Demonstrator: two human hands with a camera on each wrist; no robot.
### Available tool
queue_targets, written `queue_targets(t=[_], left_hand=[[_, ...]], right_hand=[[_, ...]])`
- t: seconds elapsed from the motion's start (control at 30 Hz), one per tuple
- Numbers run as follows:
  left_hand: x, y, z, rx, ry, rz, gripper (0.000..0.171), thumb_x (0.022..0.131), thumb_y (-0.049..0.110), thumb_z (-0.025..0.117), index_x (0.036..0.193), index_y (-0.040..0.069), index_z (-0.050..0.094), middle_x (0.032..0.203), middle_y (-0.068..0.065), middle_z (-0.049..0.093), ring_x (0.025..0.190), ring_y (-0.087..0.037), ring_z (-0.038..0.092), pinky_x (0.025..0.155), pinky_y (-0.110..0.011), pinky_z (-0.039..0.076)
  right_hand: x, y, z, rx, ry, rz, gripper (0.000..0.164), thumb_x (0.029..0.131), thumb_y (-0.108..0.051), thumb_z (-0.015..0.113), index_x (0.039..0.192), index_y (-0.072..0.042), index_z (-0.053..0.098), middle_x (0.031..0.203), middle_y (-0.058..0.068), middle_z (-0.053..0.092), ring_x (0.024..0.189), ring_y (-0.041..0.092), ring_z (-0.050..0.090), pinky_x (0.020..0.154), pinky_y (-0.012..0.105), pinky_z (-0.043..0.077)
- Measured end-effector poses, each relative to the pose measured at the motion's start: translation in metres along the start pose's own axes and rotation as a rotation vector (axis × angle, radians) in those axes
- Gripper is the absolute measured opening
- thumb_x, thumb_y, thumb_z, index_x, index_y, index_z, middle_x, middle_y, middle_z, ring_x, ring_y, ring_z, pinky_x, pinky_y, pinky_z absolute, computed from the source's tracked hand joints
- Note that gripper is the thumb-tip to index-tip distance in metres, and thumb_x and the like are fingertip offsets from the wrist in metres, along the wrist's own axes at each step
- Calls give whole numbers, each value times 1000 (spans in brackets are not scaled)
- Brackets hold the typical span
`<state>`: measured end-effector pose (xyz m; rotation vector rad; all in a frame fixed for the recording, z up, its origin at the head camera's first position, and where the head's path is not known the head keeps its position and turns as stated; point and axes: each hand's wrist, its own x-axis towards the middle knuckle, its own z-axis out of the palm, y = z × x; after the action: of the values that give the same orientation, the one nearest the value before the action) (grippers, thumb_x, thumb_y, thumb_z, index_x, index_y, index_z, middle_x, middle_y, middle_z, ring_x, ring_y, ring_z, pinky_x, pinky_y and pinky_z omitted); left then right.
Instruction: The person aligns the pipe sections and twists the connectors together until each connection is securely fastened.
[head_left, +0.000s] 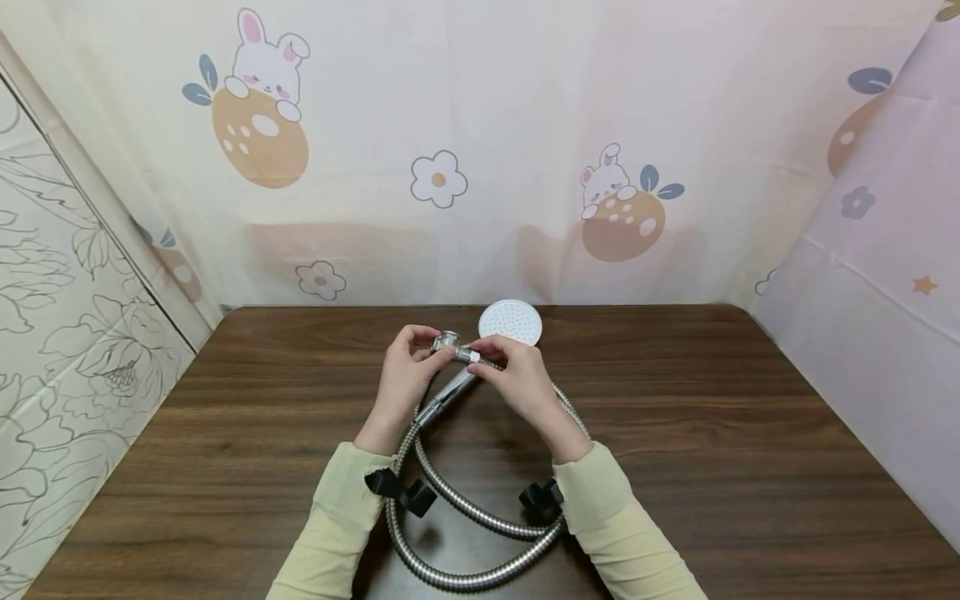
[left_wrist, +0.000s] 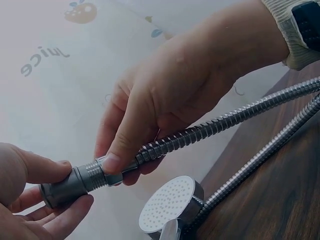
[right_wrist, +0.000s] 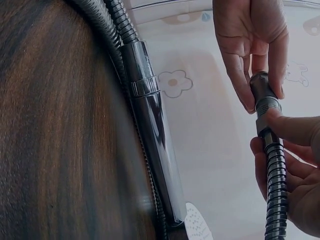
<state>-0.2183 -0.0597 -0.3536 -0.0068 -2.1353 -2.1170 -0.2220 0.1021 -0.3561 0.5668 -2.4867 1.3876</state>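
The left hand (head_left: 408, 371) is gripping a metal fitting (head_left: 446, 342) over the tabletop (head_left: 750, 417), toward the back edge, while the right hand (head_left: 521, 379) is pinching the hose (head_left: 465, 581) end against it. Near the back edge, the shower head (head_left: 512, 320) is lying (my view is losing its lower rim behind the right hand). The hose is looping toward the front, passing under both wrists.

Metal connector (left_wrist: 65, 189) against looped silver hose (head_left: 465, 582)
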Motion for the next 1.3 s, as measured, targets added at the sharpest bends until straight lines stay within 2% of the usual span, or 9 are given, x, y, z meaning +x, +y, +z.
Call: queue_targets(t=[0.23,0.53,0.8,0.9,1.07,1.17,1.3], left_hand=[[1,-1,0,-13,-4,10,31,79,0,66,105,-2,51,102,-10,52,85,-13,60,69,-19,49],[2,-2,-1,-8,-5,9,31,79,-2,66,107,-2,52,103,-11,52,87,-16,60,69,-19,49],[1,-2,-2,8,-15,-1,31,80,0,65,108,-1,52,105,-10,52,90,-18,60,70,-20,49],[1,-2,-2,15,-15,-2,31,80,0,66,108,-1,52,105,-10,52,89,-17,60,71,-20,49],[2,-4,-1,22,-18,-6,31,79,1,67,107,0,53,105,-9,53,88,-16,60,72,-20,48],[1,-3,-1,19,-22,-8,31,80,1,66,107,0,53,106,-10,53,90,-18,60,72,-21,49],[1,-3,-1,17,-26,0,31,80,1,66,107,0,53,106,-10,53,91,-19,61,73,-22,49]], right_hand=[[0,1,0,-8,-33,1,20,79,-15,69,97,-8,61,89,4,67,80,13,61,72,29,49],[0,2,0,-30,-98,-17,19,86,-18,62,102,-8,58,88,3,63,77,13,58,68,26,47],[-1,4,0,26,-168,11,21,93,-21,52,108,-7,53,89,5,63,77,16,62,68,24,49],[-1,4,1,11,-163,24,22,90,-24,56,108,-10,54,90,3,63,77,12,60,68,25,48],[-1,6,1,-46,-139,23,33,79,-20,71,107,-12,55,91,0,63,81,12,58,71,28,45],[-1,6,1,-53,-124,27,34,77,-14,72,107,-10,55,92,2,65,84,14,61,74,31,46],[-1,6,1,-39,-111,40,30,79,-15,70,104,-9,55,92,4,67,89,16,62,79,36,47]])
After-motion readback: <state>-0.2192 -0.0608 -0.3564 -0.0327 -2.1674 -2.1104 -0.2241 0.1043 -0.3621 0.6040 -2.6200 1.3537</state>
